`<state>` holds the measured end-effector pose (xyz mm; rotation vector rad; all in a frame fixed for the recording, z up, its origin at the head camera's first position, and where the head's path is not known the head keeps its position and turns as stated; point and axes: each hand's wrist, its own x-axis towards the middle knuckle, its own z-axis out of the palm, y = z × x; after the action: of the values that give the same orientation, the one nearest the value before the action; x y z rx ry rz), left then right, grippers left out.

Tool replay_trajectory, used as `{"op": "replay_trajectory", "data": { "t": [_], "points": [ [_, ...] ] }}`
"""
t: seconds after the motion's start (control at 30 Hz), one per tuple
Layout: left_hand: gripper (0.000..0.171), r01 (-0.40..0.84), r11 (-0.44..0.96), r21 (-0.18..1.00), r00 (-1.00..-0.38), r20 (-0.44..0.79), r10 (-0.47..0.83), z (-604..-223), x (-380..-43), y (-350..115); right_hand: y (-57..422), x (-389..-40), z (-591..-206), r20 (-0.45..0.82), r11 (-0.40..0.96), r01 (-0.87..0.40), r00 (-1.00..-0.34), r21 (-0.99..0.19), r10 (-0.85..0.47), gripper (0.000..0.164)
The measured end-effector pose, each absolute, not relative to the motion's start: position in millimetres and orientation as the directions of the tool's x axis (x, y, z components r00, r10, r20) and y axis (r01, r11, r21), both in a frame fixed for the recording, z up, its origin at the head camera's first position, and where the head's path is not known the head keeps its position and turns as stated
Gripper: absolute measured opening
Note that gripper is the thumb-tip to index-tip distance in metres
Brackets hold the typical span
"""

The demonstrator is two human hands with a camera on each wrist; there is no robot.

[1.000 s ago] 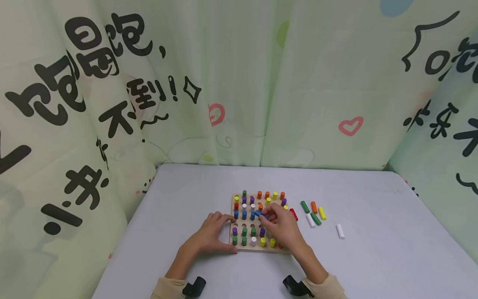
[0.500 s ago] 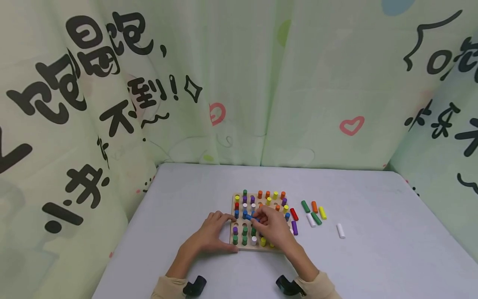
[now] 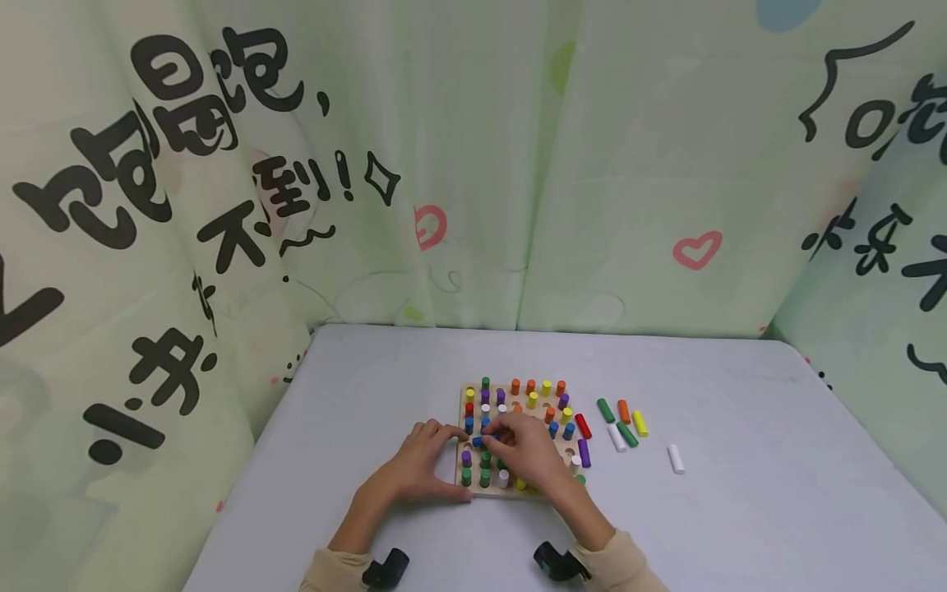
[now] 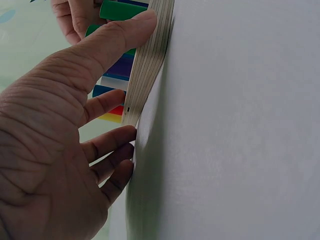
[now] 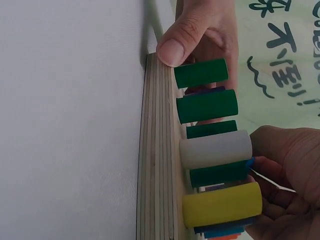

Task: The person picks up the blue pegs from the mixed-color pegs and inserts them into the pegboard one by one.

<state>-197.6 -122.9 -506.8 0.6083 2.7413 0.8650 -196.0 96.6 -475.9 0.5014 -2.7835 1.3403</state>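
Note:
A wooden pegboard (image 3: 488,493) with rows of coloured pegs lies on the table, seen edge-on in both wrist views. My right hand (image 3: 527,449) reaches over it and pinches a blue peg (image 3: 477,441) between thumb and fingers. That peg is tilted, close above the row of holes in front of the standing blue pegs. In the right wrist view only a bit of blue shows by the fingertips, behind a white peg (image 5: 216,149). My left hand (image 3: 425,464) spans the board's near left corner, thumb on the front edge and index finger at the left edge.
Loose pegs lie right of the board: a red peg (image 3: 583,425), a purple peg (image 3: 584,452), a yellow peg (image 3: 639,423), an orange peg, two green ones and two white ones. A printed curtain (image 3: 614,164) hangs behind the white table (image 3: 370,370).
My right hand has moved left across the board, carrying the blue peg from mid-board to the second column from the left. My left hand stays put.

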Motion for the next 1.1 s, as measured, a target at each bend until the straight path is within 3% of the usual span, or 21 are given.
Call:
{"op": "replay_trajectory", "data": {
  "t": [0.6, 1.1],
  "points": [
    [0.088, 0.335, 0.744, 0.578, -0.892, -0.059, 0.448, -505.3, -197.7, -121.6, 85.0, -200.3, -474.5, 0.162, 0.559, -0.313, -0.939, -0.768, -0.302, 0.014],
    [0.091, 0.340, 0.746, 0.572, -0.892, -0.056, 0.449, -506.9, -195.3, -124.1, 84.5, -188.1, -470.5, 0.220, 0.507, -0.343, -0.932, -0.791, -0.288, 0.011]
  ]
}}
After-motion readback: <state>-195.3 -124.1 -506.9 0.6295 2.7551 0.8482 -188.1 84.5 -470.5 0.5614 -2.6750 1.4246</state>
